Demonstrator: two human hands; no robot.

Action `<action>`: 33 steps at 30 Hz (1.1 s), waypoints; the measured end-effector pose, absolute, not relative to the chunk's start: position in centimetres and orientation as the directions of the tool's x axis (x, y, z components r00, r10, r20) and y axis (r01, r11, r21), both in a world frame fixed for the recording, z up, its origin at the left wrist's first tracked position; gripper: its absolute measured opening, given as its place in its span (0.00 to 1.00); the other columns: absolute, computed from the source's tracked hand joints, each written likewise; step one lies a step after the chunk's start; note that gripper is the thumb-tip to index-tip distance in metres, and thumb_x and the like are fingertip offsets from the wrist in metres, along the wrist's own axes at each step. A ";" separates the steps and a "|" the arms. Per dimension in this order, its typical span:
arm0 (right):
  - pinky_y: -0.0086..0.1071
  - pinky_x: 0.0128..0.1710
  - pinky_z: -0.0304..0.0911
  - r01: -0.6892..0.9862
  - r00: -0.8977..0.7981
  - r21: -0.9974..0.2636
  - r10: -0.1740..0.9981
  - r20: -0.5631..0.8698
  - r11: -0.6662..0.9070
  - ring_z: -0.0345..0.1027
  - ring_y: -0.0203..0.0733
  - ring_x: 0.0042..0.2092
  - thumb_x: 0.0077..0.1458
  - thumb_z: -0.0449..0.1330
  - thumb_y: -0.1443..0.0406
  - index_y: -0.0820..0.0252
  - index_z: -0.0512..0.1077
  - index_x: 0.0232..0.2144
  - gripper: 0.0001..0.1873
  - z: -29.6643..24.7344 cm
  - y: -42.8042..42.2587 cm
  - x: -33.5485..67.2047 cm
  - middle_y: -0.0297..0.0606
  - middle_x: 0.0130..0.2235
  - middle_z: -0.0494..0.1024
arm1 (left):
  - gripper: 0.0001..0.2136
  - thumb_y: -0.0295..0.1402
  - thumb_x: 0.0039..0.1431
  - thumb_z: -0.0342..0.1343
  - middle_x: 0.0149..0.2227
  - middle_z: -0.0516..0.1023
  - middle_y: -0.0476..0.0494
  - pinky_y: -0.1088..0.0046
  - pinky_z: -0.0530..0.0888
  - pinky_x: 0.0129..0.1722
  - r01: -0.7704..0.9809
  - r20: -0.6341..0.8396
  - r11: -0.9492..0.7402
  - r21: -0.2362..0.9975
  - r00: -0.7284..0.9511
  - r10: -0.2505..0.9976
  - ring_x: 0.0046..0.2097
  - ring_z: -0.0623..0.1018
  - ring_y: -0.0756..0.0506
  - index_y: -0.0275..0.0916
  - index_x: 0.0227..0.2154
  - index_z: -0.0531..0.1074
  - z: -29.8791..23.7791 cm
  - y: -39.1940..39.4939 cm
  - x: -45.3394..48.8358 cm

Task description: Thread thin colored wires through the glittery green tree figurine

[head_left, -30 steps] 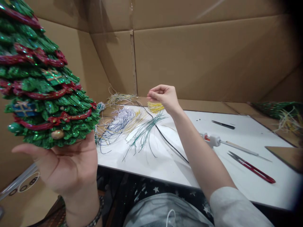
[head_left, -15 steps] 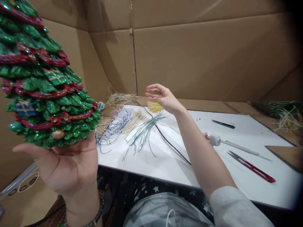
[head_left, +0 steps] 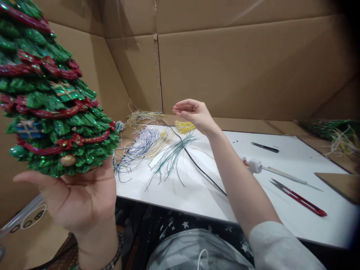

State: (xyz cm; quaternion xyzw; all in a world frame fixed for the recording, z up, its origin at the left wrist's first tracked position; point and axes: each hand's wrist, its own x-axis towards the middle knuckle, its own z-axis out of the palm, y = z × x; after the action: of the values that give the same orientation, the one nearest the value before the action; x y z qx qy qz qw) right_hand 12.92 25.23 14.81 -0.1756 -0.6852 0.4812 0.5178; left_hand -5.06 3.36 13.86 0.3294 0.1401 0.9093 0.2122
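Observation:
My left hand (head_left: 81, 202) is raised at the left, palm up, with a decorated Christmas tree figurine (head_left: 64, 127) resting upright on it. The tree has glossy green branches, red garlands with bows, small gift boxes and round baubles; its top runs out of view. In mid-air near the centre, my right hand (head_left: 197, 114) is empty. Its fingers are stretched out and loosely curved, their tips close to the thumb with a gap behind. Beneath that hand lies a bundle of yellow wires (head_left: 184, 126), and green wires (head_left: 177, 153) spread out nearer me.
On the white tabletop (head_left: 174, 197) lie blue-and-white wires (head_left: 143, 144), a black cable (head_left: 202, 171), black snips (head_left: 264, 147), red-handled snips (head_left: 299, 198) and a thin tool with a white grip (head_left: 255, 166). Cardboard walls (head_left: 239, 71) surround the table. More wires (head_left: 343, 138) lie at the far right.
The fingers of my right hand have drawn closer together. The tree on my left hand has shifted very slightly left.

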 end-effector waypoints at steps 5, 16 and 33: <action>0.37 0.65 0.60 -0.301 -0.445 -0.827 0.697 0.562 0.474 0.72 0.40 0.57 0.40 0.63 0.75 0.56 0.76 0.39 0.21 15.1 25.2 13.3 0.34 0.47 0.80 | 0.12 0.40 0.68 0.52 0.55 0.80 0.53 0.59 0.62 0.69 -0.291 0.529 -0.875 0.387 -0.708 0.469 0.70 0.60 0.46 0.41 0.47 0.74 13.7 3.5 -5.3; 0.39 0.52 0.72 -0.301 -0.411 -0.835 0.727 0.549 0.461 0.78 0.42 0.45 0.41 0.72 0.64 0.60 0.74 0.35 0.17 15.1 24.7 13.0 0.39 0.39 0.81 | 0.13 0.42 0.63 0.59 0.50 0.82 0.53 0.61 0.65 0.68 -0.280 0.509 -0.867 0.412 -0.719 0.474 0.69 0.64 0.46 0.45 0.47 0.75 13.3 3.6 -5.8; 0.40 0.43 0.73 0.180 -0.509 -0.763 0.723 0.467 0.620 0.77 0.43 0.39 0.46 0.67 0.66 0.60 0.75 0.34 0.10 15.4 24.5 13.4 0.38 0.34 0.81 | 0.12 0.41 0.71 0.46 0.27 0.81 0.61 0.59 0.64 0.68 -0.391 0.529 -0.869 0.304 -0.689 0.495 0.59 0.76 0.49 0.46 0.49 0.71 13.2 3.7 -6.3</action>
State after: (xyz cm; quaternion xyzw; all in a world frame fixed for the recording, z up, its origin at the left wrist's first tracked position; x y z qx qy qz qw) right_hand 13.40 24.45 15.41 -0.2814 -0.8024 0.3325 0.4079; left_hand -6.29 3.73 13.25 0.3108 0.0836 0.9153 0.2422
